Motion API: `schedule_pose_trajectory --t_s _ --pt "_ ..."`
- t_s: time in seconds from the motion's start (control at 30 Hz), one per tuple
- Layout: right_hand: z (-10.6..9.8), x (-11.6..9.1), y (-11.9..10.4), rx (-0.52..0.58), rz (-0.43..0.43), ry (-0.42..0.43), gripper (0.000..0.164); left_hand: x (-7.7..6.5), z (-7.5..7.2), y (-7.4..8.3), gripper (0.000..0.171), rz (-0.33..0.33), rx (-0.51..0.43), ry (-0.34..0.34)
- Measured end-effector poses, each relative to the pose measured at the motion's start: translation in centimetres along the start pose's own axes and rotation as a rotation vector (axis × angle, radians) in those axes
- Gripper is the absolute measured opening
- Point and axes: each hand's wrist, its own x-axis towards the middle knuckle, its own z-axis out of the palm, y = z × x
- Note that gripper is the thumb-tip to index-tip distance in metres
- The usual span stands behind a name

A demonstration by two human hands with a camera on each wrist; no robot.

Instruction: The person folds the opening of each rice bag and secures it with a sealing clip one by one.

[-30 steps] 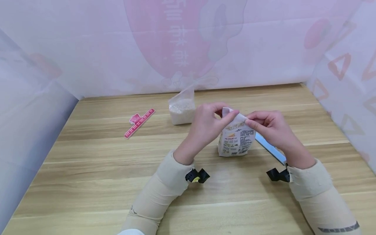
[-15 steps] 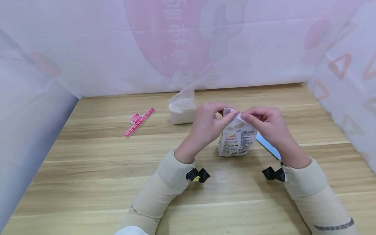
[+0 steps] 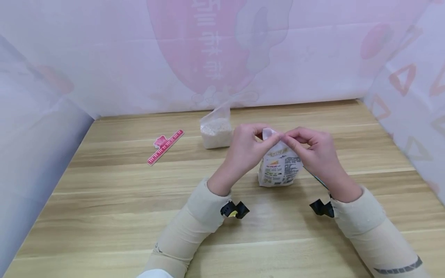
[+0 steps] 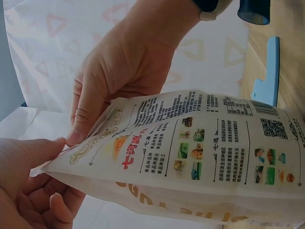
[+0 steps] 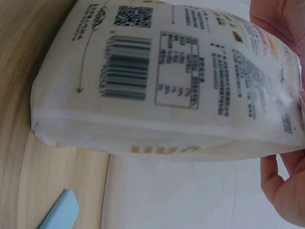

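Observation:
A white printed food bag (image 3: 279, 170) stands upright on the table. My left hand (image 3: 243, 152) pinches its top edge between thumb and fingers. On the same edge, right beside it, my right hand (image 3: 320, 154) pinches too, and the two thumbs nearly meet. In the left wrist view, the bag's side folds inward below the left fingers, and rows of dark text, small pictures and a square code cover its face. The right wrist view shows a barcode near the bag's lower end. Part of the right-hand fingers is hidden behind the bag's top.
Behind the left hand stands a clear plastic bag (image 3: 216, 133) of white grains. Farther left lies a pink clip (image 3: 165, 146) with a long striped bar. A light blue clip (image 4: 272, 71) lies on the table to the right, mostly covered by the right hand in the head view.
My right hand has slid left along the bag's top edge toward the left thumb, drawing the top corner inward. The left hand has stayed almost in place.

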Motion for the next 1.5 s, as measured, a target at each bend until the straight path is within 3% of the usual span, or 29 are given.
schedule_pose_trajectory --t_s 0.23,0.5,0.67,0.8,1.03,1.17,1.4,1.5 --pt "-0.3 -0.2 0.1 -0.01 -0.057 -0.023 0.011 -0.2 0.1 0.3 0.015 0.048 0.009 0.007" --pt "-1.0 -0.2 0.4 0.016 -0.067 -0.123 0.01 -0.6 0.1 0.5 0.015 0.072 0.042 0.007" --pt "-1.4 -0.4 0.6 0.142 0.006 -0.221 0.01 -0.6 0.1 0.5 0.013 0.071 0.054 0.019" --pt "-1.7 -0.7 0.7 0.178 0.088 -0.263 0.01 -0.6 0.1 0.4 0.012 0.09 0.054 0.016" --pt "-2.1 -1.0 0.9 0.156 0.017 -0.293 0.009 -0.5 0.1 0.4 0.012 0.105 0.05 0.023" --pt "-2.0 -1.1 0.9 0.097 -0.063 -0.264 0.014 -0.5 0.0 0.3 0.013 0.11 0.057 0.024" --pt "-1.5 -1.0 1.1 -0.173 -0.211 -0.128 0.021 -0.5 -0.1 0.2 0.012 0.124 0.069 0.042" --pt "-1.3 -1.1 1.4 -0.237 -0.27 -0.087 0.02 -0.5 -0.2 0.2 0.012 0.129 0.067 0.035"
